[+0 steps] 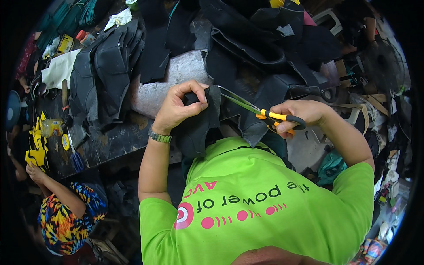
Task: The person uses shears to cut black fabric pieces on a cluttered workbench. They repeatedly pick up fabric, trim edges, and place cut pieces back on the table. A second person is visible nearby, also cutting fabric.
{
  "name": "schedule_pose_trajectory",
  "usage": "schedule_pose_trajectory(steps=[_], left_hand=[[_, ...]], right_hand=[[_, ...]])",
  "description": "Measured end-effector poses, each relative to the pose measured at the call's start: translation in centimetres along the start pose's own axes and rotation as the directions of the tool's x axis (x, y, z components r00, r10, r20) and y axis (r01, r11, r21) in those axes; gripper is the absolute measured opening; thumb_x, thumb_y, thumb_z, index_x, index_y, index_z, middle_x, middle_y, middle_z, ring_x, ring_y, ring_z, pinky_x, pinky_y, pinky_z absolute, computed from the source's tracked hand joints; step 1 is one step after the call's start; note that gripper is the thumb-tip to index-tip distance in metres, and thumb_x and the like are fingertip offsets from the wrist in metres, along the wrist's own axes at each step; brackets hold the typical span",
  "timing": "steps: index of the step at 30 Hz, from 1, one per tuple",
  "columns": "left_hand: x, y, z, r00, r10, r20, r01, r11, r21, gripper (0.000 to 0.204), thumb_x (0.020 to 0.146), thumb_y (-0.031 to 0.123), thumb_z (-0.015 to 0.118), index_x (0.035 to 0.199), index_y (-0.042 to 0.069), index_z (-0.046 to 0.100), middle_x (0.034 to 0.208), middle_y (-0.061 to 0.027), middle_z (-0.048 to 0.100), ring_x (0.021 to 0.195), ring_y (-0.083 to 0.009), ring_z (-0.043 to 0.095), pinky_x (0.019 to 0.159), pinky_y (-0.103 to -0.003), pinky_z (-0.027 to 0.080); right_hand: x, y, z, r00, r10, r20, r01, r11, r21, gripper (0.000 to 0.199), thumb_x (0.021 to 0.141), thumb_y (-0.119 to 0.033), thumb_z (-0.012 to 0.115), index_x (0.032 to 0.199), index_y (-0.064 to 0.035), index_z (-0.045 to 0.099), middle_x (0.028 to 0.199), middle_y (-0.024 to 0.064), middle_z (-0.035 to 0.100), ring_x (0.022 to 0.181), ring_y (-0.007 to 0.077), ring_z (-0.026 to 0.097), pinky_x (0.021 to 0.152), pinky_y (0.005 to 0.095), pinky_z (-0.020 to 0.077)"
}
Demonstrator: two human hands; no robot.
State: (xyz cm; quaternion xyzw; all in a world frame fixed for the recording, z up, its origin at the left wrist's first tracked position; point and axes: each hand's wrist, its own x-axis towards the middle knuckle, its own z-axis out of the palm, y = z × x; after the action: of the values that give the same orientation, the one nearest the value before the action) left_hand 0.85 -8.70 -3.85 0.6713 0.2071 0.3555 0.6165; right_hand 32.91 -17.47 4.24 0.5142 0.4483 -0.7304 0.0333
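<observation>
My left hand (181, 108) pinches a piece of black fabric (198, 130) between thumb and fingertips, and the piece hangs down in front of my green shirt. My right hand (304, 114) is closed round the yellow and black handles of a pair of scissors (272, 116). The scissors' blades point left, slightly apart, with their tips at the upper edge of the fabric beside my left fingertips. Whether the blades have cloth between them I cannot tell. Another black piece (260, 119) with a pointed corner hangs below the blades.
A dark worktable (115, 148) carries stacked black cut pieces (108, 66) and a silvery-grey bundle (181, 70). At left lie blue-handled scissors (77, 161), a jar (52, 128) and yellow pieces (37, 141). A co-worker in a colourful shirt (66, 221) handles a yellow piece there. Clutter fills the right.
</observation>
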Motion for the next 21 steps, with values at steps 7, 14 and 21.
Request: schedule_pose_trajectory(steps=[7, 14, 21], left_hand=[[-0.8, 0.3, -0.4, 0.998, -0.058, 0.039, 0.060, 0.997, -0.048, 0.007, 0.074, 0.001, 0.064, 0.081, 0.004, 0.065, 0.078, 0.0000, 0.064, 0.077, -0.0097, 0.059, 0.099, -0.035, 0.042], [-1.4, 1.0, 0.5, 0.992, -0.117, 0.036, 0.120, 0.989, -0.085, 0.009, 0.077, -0.002, 0.062, 0.086, 0.000, 0.066, 0.086, -0.0023, 0.065, 0.079, -0.0093, 0.060, 0.075, -0.023, 0.048], [-1.5, 0.9, 0.9, 0.991, -0.095, 0.093, 0.095, 0.995, 0.013, 0.007, 0.077, -0.001, 0.061, 0.083, 0.002, 0.064, 0.086, -0.0014, 0.063, 0.082, -0.0095, 0.059, 0.077, -0.024, 0.047]], right_hand=[[0.3, -0.2, -0.1, 0.999, 0.042, 0.013, -0.041, 0.999, -0.011, 0.048, 0.077, -0.045, 0.077, 0.097, -0.0046, 0.063, 0.073, 0.0037, 0.065, 0.066, 0.0117, 0.063, 0.060, 0.0237, 0.0475], [0.4, -1.2, -0.2, 0.997, 0.072, 0.039, -0.068, 0.994, -0.080, 0.049, 0.075, -0.045, 0.078, 0.096, -0.0043, 0.063, 0.069, 0.0041, 0.064, 0.063, 0.0126, 0.064, 0.059, 0.0233, 0.0472], [0.0, -1.8, 0.0, 0.999, 0.049, -0.017, -0.047, 0.993, 0.106, 0.050, 0.075, -0.044, 0.078, 0.099, -0.0032, 0.063, 0.068, 0.0048, 0.064, 0.059, 0.0127, 0.062, 0.056, 0.0235, 0.0470]])
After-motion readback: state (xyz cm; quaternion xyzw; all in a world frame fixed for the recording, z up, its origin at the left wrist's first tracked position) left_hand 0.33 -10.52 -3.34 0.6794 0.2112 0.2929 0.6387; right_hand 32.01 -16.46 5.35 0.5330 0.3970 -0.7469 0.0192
